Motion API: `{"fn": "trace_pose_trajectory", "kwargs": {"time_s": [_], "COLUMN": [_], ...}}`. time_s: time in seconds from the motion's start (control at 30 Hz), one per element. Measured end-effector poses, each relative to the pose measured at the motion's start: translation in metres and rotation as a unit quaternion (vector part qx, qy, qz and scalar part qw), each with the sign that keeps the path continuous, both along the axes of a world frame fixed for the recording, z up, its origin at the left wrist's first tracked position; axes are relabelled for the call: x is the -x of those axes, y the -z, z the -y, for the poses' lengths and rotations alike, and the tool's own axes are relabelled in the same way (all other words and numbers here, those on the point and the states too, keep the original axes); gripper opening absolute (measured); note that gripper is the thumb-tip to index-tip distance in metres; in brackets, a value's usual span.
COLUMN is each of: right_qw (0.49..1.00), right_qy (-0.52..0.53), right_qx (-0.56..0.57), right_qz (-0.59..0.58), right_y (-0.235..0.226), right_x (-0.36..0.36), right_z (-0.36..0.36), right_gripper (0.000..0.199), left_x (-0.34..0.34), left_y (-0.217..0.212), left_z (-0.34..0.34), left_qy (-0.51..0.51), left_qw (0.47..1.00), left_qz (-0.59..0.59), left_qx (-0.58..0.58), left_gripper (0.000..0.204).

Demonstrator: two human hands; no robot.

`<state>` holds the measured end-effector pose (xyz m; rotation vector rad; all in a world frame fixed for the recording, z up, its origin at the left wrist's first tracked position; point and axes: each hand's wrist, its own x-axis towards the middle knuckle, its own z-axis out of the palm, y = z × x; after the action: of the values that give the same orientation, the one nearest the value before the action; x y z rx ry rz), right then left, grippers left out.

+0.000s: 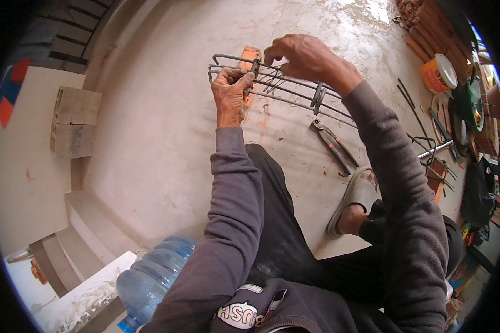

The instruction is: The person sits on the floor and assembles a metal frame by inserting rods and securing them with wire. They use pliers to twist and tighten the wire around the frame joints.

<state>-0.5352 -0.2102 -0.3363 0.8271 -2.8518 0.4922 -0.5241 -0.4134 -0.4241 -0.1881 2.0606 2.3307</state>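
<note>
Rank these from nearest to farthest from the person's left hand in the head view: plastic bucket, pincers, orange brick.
1. Orange brick: close by the left hand, under the steel rods.
2. Pincers: on the floor, to the hand's right.
3. Plastic bucket: far off to the right.

1. The floor (166, 139) is pale, smooth and stained in patches.
2. An orange brick (251, 51) lies on it, upper middle.
3. Pincers (333, 150) lie right of the brick, their handles slightly spread.
4. Small dark scraps (280, 138) are scattered left of the pincers.
5. A worn sandal (347, 201) rests just beside the handle ends.
6. Dark rods (412, 105) lie farther right.
</note>
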Motion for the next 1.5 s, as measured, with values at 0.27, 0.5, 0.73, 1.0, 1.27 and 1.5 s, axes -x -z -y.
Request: {"fn": "trace_pose_trajectory", "kwargs": {"time_s": [0.27,0.5,0.73,1.0,1.27,1.5], "right_qw": [0.981,0.989,0.985,0.963,0.991,0.996], "right_qy": [-0.058,0.146,0.125,0.049,0.045,0.03], "right_qx": [-0.074,0.017,-0.082,-0.131,0.006,-0.051], "right_qz": [-0.167,-0.025,-0.091,-0.23,-0.127,-0.066], "right_y": [0.033,0.037,0.056,0.054,0.073,0.063], "right_x": [-0.026,-0.026,-0.017,-0.014,-0.03,-0.021], "right_z": [0.012,0.026,0.037,0.049,0.029,0.034], "right_gripper": [0.013,0.013,0.011,0.011,0.015,0.011], "left_x": [-0.003,0.0,0.001,-0.001,0.002,0.001], "left_y": [-0.009,-0.003,-0.006,-0.006,0.0,-0.001], "left_z": [-0.01,-0.005,-0.007,-0.007,-0.007,-0.008], "left_qy": [-0.024,-0.019,-0.01,-0.018,-0.017,-0.023], "left_qw": [0.999,1.0,1.0,0.999,1.0,0.999], "left_qz": [0.012,0.012,0.017,-0.007,-0.005,-0.009], "left_qx": [-0.038,-0.019,-0.018,-0.027,-0.008,-0.029], "left_gripper": [0.022,0.024,0.024,0.02,0.022,0.022]}}
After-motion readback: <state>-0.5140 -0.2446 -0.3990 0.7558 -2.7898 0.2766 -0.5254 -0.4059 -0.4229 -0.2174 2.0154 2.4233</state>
